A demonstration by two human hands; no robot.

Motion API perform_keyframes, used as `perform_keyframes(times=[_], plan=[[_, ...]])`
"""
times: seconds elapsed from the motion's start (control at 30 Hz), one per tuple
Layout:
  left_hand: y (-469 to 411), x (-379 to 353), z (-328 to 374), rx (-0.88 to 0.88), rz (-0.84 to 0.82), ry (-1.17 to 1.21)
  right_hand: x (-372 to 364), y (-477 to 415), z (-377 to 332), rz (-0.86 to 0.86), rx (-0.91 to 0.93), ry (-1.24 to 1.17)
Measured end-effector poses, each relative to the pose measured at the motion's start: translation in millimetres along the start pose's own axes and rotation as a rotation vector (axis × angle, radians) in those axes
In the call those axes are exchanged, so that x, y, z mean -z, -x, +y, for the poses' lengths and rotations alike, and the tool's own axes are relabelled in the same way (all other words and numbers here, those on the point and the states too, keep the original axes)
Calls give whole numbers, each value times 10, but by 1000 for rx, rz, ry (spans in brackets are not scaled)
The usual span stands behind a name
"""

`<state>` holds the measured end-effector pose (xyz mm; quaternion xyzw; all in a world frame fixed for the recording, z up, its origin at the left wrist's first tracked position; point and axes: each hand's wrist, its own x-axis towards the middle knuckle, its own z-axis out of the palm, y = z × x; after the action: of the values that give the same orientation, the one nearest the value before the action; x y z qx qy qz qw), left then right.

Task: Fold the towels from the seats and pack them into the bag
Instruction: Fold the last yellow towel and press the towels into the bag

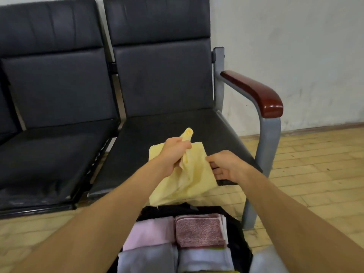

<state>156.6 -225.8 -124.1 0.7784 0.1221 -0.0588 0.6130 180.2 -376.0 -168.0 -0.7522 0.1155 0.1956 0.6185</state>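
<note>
— How far along was the packing at that moment?

— Well along, I'd judge. The black bag (241,241) lay open on the wooden floor in front of the seats, and four folded towels showed in it side by side: a pale pink towel (149,231) and a dusty-rose towel (199,230) in the far row, a lavender-grey towel (147,259) and a pale blue towel (204,259) in the near row. More layers seemed to lie under the rose one, though I couldn't count them.

— And what was left?

— The yellow towel (189,178). It was the only loose towel I could see. It hung unfolded in the air over the front edge of the right-hand seat (157,131), just above the bag.

— How were the hands on it?

— The left hand (174,154) had its fingers curled round a bunched upper corner, with a tuft poking out above the fist. The right hand (226,166) pinched the right edge between thumb and fingers. The cloth sagged, creased, between the two hands.

— So it hadn't been folded yet?

— No crisp fold showed. By my reckoning it needed spreading, folding and setting into the bag. The left-hand seat (49,154) showed no towel either, but beyond it the row ran out of view, so I couldn't say whether this was the last one.
</note>
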Motion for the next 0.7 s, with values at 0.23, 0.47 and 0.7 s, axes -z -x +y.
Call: perform_keyframes(times=[0.23,0.47,0.7], plan=[[42,-121,-204,-65,-134,-197,-30,-11,-9,25,48,25],[78,633,-667,-137,267,-603,-115,-43,-10,148,135,268],[194,727,-949,-94,252,-570,-218,42,-1,4,219,385]])
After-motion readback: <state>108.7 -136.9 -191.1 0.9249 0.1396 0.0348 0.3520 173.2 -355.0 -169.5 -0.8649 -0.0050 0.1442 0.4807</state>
